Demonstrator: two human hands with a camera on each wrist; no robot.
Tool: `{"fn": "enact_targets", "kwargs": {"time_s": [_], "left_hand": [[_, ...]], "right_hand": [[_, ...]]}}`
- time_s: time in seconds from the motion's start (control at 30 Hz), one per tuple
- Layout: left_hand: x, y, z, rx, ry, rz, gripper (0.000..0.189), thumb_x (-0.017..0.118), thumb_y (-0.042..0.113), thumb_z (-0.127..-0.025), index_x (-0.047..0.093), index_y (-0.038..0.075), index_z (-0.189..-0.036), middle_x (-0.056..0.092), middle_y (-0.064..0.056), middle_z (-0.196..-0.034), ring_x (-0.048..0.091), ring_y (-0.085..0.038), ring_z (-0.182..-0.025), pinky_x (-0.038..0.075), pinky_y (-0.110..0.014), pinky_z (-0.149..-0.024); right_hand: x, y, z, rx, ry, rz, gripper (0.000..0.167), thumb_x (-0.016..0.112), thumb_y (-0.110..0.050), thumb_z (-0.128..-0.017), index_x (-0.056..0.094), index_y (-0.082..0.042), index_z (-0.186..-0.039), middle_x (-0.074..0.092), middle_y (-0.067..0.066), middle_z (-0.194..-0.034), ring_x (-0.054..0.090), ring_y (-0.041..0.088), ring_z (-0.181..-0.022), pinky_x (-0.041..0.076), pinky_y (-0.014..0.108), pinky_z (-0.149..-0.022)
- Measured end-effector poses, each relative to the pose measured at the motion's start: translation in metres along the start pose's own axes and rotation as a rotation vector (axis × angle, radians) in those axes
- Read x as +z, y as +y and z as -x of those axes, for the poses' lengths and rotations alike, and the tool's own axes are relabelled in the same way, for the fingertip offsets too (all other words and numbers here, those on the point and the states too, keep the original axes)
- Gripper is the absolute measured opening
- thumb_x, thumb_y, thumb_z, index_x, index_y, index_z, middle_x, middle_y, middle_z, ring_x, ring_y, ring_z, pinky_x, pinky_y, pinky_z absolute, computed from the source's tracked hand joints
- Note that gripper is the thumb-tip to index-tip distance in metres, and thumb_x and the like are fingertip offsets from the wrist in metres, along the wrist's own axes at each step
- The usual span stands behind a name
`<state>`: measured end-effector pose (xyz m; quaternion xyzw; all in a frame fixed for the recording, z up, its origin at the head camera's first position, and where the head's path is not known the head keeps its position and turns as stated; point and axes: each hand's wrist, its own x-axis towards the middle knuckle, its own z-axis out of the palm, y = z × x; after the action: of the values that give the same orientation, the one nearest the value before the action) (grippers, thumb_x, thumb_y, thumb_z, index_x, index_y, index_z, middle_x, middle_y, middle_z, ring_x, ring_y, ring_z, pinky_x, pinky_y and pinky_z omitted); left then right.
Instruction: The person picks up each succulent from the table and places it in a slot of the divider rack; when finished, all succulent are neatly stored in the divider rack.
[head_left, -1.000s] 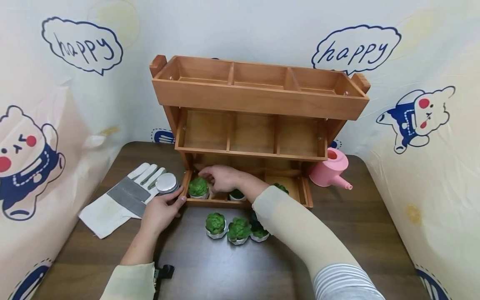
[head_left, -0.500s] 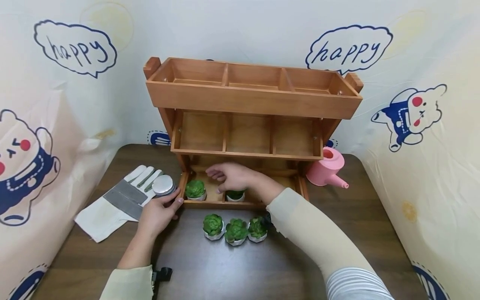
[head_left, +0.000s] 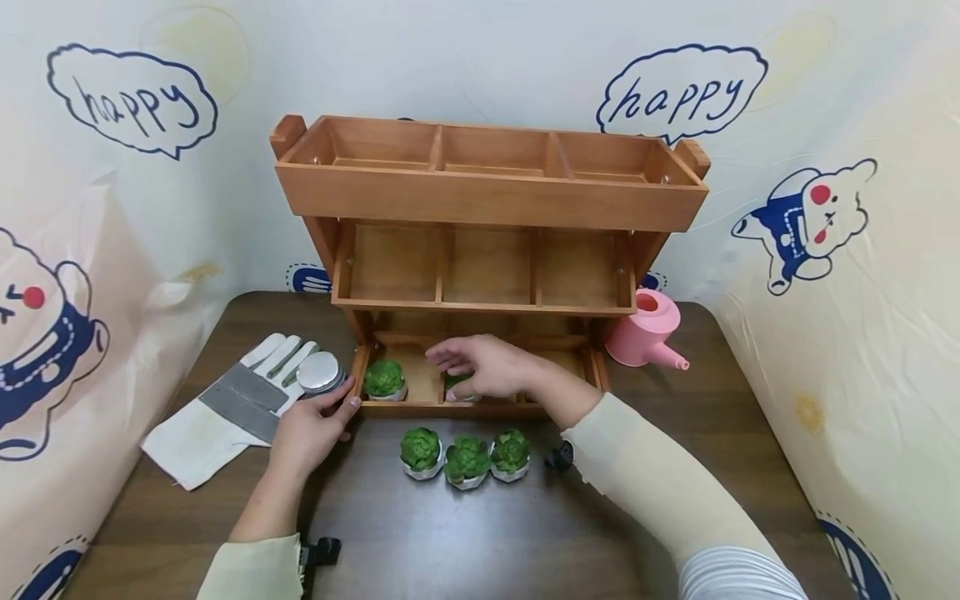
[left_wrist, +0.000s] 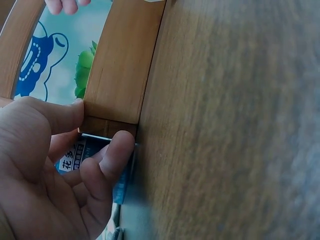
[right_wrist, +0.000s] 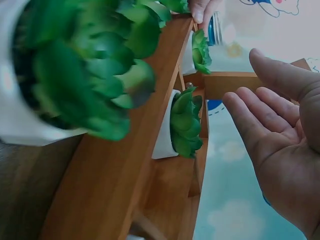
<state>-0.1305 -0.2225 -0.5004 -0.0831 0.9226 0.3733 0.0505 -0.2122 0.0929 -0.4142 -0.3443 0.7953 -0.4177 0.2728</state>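
My left hand (head_left: 306,435) holds the left front corner of the wooden shelf's bottom tier (left_wrist: 122,65), thumb on the top edge and fingers at the outer end. A potted green succulent (head_left: 385,380) sits in that tier's left compartment. My right hand (head_left: 491,367) is over the bottom tier, holding nothing, its fingers extended in the right wrist view. Beneath it, partly hidden, a second potted succulent (right_wrist: 186,124) stands in the middle compartment. On the table before the shelf three more succulents in white pots (head_left: 467,460) stand in a row.
Left of the shelf lie a white and grey work glove (head_left: 225,412) and a blue tin with a silver lid (head_left: 320,372). A pink watering can (head_left: 643,329) stands at the shelf's right. The upper two tiers (head_left: 491,200) overhang the bottom one.
My right hand has drawn back from the left succulent and moved right, over the middle compartment. The left hand keeps its hold on the corner. The head view has shifted slightly.
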Motion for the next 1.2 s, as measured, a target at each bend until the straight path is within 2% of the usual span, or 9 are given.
{"fn": "enact_targets", "kwargs": {"time_s": [0.33,0.53,0.7,0.93,1.2], "left_hand": [[0.001,-0.001,-0.001,-0.013,-0.008,0.018,0.057,0.063,0.056,-0.100,0.058,0.027,-0.149,0.074,0.002,-0.070,0.073,-0.014,-0.065,0.047,-0.043,-0.077],[0.000,-0.001,-0.002,0.013,0.010,0.020,0.056,0.064,0.054,-0.100,0.060,0.025,-0.148,0.076,0.000,-0.075,0.073,-0.014,-0.064,0.049,-0.045,-0.080],[-0.002,0.000,0.000,-0.003,0.006,0.018,0.056,0.063,0.054,-0.100,0.059,0.025,-0.148,0.076,-0.001,-0.074,0.074,-0.015,-0.066,0.048,-0.046,-0.081],[-0.002,0.002,-0.001,-0.020,-0.004,0.025,0.056,0.064,0.053,-0.100,0.059,0.025,-0.149,0.075,-0.001,-0.074,0.073,-0.016,-0.066,0.048,-0.047,-0.081],[0.000,0.002,-0.001,-0.021,-0.008,0.034,0.055,0.065,0.051,-0.100,0.059,0.025,-0.148,0.076,-0.002,-0.077,0.073,-0.015,-0.066,0.048,-0.043,-0.078]], "right_hand": [[-0.001,0.012,0.035,-0.040,0.019,-0.089,0.065,0.080,-0.003,-0.090,0.051,0.002,-0.147,0.058,0.023,-0.144,0.058,0.034,-0.133,0.045,0.039,-0.109],[0.000,0.019,0.058,-0.061,0.038,-0.118,0.062,0.080,-0.004,-0.091,0.052,0.006,-0.145,0.059,0.025,-0.142,0.058,0.040,-0.131,0.047,0.043,-0.108],[0.007,0.024,0.071,-0.064,0.048,-0.134,0.063,0.080,-0.005,-0.091,0.052,0.007,-0.145,0.061,0.026,-0.139,0.060,0.043,-0.129,0.048,0.045,-0.106],[0.016,0.033,0.087,-0.071,0.054,-0.077,0.070,0.086,-0.019,-0.088,0.054,-0.002,-0.147,0.063,0.016,-0.142,0.060,0.029,-0.131,0.047,0.040,-0.107],[0.029,0.048,0.105,-0.026,0.040,-0.061,0.082,0.093,-0.031,-0.080,0.054,-0.011,-0.150,0.059,-0.004,-0.147,0.056,0.017,-0.135,0.041,0.039,-0.113]]}}
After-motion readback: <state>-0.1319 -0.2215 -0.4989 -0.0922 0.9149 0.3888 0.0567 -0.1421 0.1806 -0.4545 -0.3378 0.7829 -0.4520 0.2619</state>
